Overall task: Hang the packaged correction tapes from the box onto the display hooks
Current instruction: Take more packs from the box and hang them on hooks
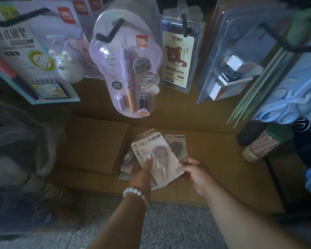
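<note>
I look down into an open cardboard box [97, 146] on the floor. My left hand [142, 174], with a white bead bracelet on its wrist, grips a pink packaged correction tape [157, 155] on top of a small fanned stack. My right hand [196, 172] pinches the lower right corner of that same pack. A darker correction tape pack [178, 143] sticks out behind it. More packs [127, 166] lie in the box under my left hand. Black display hooks [111, 34] jut out above, laden with other goods.
Hanging above are a pink pen blister pack [131, 72], a bear-printed card pack [178, 58], a bunny pack [68, 56], a stapler pack [233, 69] and blue items [291, 97] at right. A cylinder of sticks [264, 142] lies right of the box. Grey carpet [169, 227] is below.
</note>
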The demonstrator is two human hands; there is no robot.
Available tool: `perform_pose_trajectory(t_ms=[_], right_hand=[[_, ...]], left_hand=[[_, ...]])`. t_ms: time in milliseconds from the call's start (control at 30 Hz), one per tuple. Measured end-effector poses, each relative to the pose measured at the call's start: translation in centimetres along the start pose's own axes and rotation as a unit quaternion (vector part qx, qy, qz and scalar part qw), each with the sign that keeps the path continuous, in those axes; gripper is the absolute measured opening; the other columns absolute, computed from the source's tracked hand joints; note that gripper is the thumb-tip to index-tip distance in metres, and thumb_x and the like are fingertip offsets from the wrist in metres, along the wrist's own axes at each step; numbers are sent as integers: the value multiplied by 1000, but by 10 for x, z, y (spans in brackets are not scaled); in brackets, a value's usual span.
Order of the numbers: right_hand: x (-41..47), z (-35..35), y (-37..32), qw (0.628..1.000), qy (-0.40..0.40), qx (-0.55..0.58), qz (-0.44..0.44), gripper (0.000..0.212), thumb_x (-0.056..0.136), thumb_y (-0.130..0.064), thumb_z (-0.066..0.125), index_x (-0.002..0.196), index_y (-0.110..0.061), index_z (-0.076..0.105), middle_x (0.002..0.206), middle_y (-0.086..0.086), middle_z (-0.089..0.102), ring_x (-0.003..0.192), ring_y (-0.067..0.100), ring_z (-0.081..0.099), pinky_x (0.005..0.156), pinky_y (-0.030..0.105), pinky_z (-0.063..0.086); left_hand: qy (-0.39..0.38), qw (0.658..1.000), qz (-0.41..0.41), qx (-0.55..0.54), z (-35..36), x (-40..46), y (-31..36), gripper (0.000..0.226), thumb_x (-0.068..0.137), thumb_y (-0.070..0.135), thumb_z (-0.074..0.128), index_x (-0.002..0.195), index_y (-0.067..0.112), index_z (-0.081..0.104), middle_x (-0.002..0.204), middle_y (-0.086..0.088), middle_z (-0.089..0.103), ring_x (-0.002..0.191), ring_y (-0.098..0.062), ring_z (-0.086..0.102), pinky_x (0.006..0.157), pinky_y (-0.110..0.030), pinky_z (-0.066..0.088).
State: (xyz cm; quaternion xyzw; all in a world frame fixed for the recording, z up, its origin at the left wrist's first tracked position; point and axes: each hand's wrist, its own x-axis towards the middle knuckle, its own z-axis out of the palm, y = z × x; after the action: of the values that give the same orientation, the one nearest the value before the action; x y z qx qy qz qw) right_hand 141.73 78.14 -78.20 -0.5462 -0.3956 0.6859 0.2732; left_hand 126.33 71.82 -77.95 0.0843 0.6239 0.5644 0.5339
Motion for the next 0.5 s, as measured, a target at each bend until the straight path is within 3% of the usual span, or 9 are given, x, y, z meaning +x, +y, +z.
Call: perform_pose_trajectory(t_ms=[67, 200, 267, 367, 433, 500], right_hand=[[0, 6, 3, 1000, 14, -26, -3, 18, 84, -2, 60, 69, -11, 58, 65, 6, 60, 57, 16, 48, 44, 20, 34], [14, 10, 3, 989, 126, -76, -7, 17, 88, -23, 61, 77, -10, 61, 72, 3, 58, 62, 16, 49, 55, 26, 34], [27, 8, 6, 972, 188, -138, 9, 16, 89, -26, 61, 86, -10, 62, 85, 8, 65, 68, 18, 54, 55, 24, 36], [45, 6, 12, 944, 227, -238, 23, 24, 87, -30, 62, 106, -14, 62, 110, 10, 66, 85, 25, 60, 57, 22, 39], [57, 5, 19, 917, 203, -344, -6, 42, 85, -32, 64, 123, -19, 56, 127, 8, 59, 108, 28, 59, 75, 27, 48], [66, 7, 23, 874, 137, -466, -32, 59, 84, -37, 61, 139, -26, 42, 146, 8, 41, 131, 30, 43, 102, 41, 43]], left_hand=[[-11, 1000, 10, 15, -3, 0, -2, 47, 72, 39, 81, 114, 23, 68, 107, -1, 76, 101, -29, 70, 85, -55, 56], [-13, 1000, 18, 18, -15, -3, -6, 39, 77, 29, 78, 112, 17, 68, 103, -5, 77, 94, -27, 72, 62, -33, 54], [-15, 1000, 13, 21, -21, -5, -7, 35, 78, 25, 77, 111, 15, 68, 101, -6, 77, 93, -28, 72, 66, -37, 55], [-23, 999, 7, 24, -32, -8, -5, 38, 76, 23, 78, 111, 16, 68, 106, -9, 76, 99, -32, 71, 85, -53, 57], [-27, 999, 4, 30, -37, -10, -4, 40, 73, 25, 80, 111, 18, 68, 107, -9, 76, 101, -32, 71, 91, -58, 54], [-35, 999, 3, 26, -40, -12, -2, 41, 72, 24, 81, 111, 19, 68, 107, -8, 76, 101, -31, 71, 91, -57, 54]])
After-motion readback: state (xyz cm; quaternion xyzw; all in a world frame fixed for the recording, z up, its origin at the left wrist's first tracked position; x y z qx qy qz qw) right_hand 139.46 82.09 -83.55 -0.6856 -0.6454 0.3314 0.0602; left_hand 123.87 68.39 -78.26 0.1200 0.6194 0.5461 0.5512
